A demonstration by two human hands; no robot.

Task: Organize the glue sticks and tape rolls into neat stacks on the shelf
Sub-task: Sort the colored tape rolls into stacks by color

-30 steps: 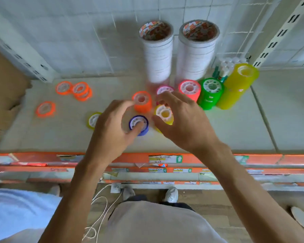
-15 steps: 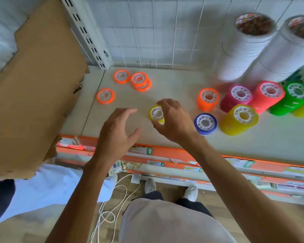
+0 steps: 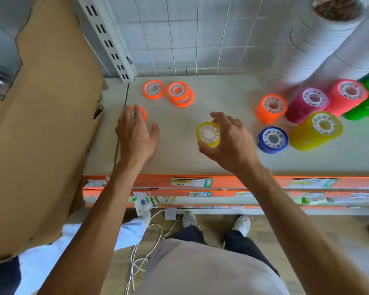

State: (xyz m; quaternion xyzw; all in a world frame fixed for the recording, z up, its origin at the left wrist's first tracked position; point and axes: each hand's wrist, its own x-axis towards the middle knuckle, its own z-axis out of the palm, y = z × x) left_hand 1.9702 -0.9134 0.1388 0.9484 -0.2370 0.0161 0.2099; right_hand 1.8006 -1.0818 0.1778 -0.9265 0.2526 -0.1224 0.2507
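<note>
Yellow translucent film wound on a white plastic core: that is the small yellow roll (image 3: 208,134) your right hand (image 3: 230,141) is pinching, thumb on its near rim, fingers curled over its far rim, with the flat face tilted toward you above the shelf (image 3: 222,162), near its front edge. It is looking light and stiff, so a gentle pinch across the rim should be enough; the glossy edge may be slippery, so you are better off keeping thumb and fingers opposite each other on the outer band than squeezing the core. It belongs, I judge, on the tall yellow stack (image 3: 316,130) to the right, which is leaning slightly, so it will want a soft, square landing.

Your left hand (image 3: 135,133) is reaching with fingers spread and nearly straight over a single orange roll (image 3: 142,112) at the left end of the shelf; whether the fingertips are touching it, I cannot tell, because they are blurring there. Further back, another orange roll (image 3: 153,89) is lying flat beside a loose pile of orange rolls (image 3: 180,94) sitting askew. To the right, the orange stack (image 3: 271,108), pink stack (image 3: 307,104), red stack (image 3: 347,95) and blue roll (image 3: 272,139) are standing close together. These thin rolls should be lifted flat by the rim.
</note>
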